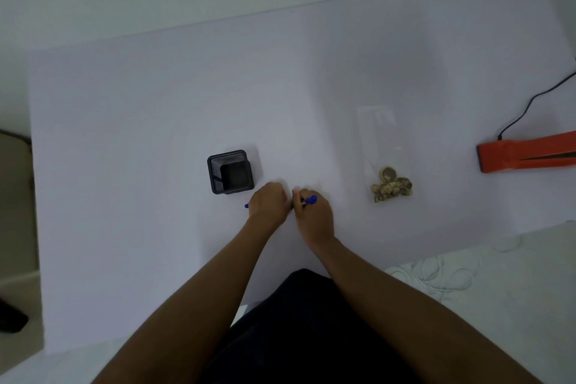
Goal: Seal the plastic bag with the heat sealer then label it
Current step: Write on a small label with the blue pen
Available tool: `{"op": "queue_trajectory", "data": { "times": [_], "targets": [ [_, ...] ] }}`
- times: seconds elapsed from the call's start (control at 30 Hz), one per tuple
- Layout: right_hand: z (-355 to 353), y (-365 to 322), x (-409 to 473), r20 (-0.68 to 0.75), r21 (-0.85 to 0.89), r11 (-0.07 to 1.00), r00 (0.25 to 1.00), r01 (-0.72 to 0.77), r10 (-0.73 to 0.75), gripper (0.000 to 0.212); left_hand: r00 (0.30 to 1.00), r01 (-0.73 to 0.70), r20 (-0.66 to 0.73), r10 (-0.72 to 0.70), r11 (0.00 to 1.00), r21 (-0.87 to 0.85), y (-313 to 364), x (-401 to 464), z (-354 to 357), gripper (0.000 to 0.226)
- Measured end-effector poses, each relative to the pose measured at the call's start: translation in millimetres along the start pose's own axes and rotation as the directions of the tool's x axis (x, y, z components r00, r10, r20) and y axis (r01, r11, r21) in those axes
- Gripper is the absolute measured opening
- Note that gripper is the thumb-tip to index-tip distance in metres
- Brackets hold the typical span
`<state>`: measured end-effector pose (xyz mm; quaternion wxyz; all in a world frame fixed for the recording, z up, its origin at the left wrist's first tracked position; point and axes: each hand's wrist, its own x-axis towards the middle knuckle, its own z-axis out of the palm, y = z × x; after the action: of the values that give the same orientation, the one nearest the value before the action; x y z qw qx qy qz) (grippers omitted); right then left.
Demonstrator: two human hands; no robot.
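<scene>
A clear plastic bag (378, 140) lies flat on the white table (156, 103), with brown round pieces (391, 185) heaped at its near end. The orange heat sealer (526, 151) sits at the right edge, partly cut off. My right hand (313, 215) grips a blue pen (309, 200) left of the bag, its tip hidden between my hands. Close beside it, my left hand (268, 201) is curled round a small blue piece (246, 205) that looks like the pen's cap. What lies under my hands is hidden.
A black mesh pen holder (230, 171) stands just left of and beyond my left hand. The sealer's black cord (530, 103) runs off toward the far right. White patterned fabric (452, 274) lies beyond the table's near right edge.
</scene>
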<state>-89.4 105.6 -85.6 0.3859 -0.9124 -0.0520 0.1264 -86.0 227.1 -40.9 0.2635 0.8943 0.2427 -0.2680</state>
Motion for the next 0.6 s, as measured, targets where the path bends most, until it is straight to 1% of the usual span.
{"op": "queue_trajectory", "data": {
  "times": [0.2,0.37,0.6],
  "targets": [
    [1.3,0.5,-0.2,-0.005,-0.006,1.000,1.000,-0.014,0.013,0.038,1.000,0.009,-0.004,-0.009,1.000,-0.008,-0.5,-0.2,1.2,0.031],
    [0.3,1.0,-0.5,-0.012,0.021,0.999,0.999,-0.029,0.030,0.037,1.000,0.006,0.002,-0.006,1.000,-0.006,-0.4,0.9,1.5,0.026],
    [-0.8,1.7,-0.9,-0.027,-0.007,1.000,0.999,0.029,-0.029,0.037,1.000,0.017,-0.003,-0.017,1.000,-0.017,-0.7,1.6,2.7,0.024]
  ]
}}
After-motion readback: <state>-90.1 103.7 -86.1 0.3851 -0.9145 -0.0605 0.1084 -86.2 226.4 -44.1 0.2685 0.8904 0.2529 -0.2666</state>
